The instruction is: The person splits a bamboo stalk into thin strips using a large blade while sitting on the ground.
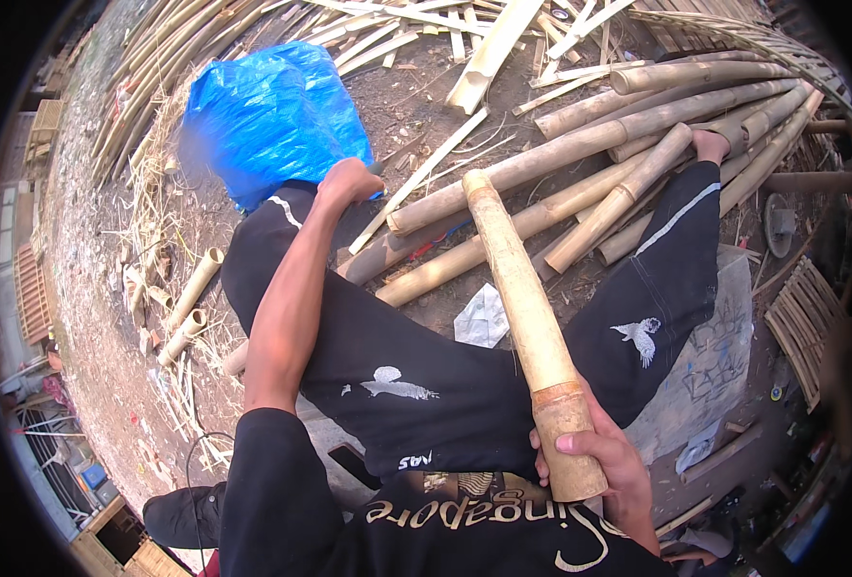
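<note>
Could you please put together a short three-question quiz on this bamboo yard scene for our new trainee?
1. True or false: the right hand grips the near end of a bamboo pole.
2. Where does the left hand rest? A) on the person's left knee, B) on the pile of bamboo poles, C) on the white scrap.
3. Fill in: the sheet lying beyond the left hand, a tarpaulin, is coloured ____.

Key
1. True; the fingers wrap the pole's thick near end.
2. A; the hand sits on the knee, which is clad in black trousers.
3. Blue.
</note>
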Available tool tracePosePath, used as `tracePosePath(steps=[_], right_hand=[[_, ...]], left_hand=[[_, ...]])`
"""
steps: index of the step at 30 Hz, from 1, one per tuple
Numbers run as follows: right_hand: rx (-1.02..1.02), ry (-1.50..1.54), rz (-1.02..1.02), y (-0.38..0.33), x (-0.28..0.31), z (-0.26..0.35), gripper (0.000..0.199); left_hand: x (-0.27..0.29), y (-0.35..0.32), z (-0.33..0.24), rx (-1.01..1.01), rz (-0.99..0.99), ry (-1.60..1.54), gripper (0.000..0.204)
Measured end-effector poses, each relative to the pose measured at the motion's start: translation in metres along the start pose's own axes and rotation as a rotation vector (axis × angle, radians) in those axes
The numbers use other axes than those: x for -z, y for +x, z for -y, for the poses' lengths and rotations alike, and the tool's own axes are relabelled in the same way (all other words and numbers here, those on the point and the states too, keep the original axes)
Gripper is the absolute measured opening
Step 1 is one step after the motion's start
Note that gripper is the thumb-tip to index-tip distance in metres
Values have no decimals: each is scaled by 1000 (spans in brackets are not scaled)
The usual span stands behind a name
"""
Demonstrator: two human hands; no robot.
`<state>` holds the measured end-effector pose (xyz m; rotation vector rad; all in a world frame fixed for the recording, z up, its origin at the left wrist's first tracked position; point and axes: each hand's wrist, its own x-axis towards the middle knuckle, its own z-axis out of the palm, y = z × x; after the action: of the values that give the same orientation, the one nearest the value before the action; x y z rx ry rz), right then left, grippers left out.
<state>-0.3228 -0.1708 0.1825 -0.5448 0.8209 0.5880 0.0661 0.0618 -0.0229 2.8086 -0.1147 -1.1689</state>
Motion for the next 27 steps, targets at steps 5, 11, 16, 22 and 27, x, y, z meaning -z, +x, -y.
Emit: tracePosePath(steps=[5, 11, 16, 22, 27], right_hand=[[126, -459, -167, 9, 11, 4, 108], [246, -1072, -552, -28, 44, 9, 112], [-169, -1699, -865, -66, 53, 34, 114], [15, -1985, -686, -27, -26, 138, 95], [127, -2141, -17, 136, -56, 252, 77]], left_hand=[[13, -1, -15, -25, -127, -48, 48], [44, 0, -40, -124, -241, -76, 47], [74, 4, -54, -149, -211, 18, 41], [98, 3, -79, -128, -100, 185, 34], [102, 11, -69, -105, -44, 266, 28]])
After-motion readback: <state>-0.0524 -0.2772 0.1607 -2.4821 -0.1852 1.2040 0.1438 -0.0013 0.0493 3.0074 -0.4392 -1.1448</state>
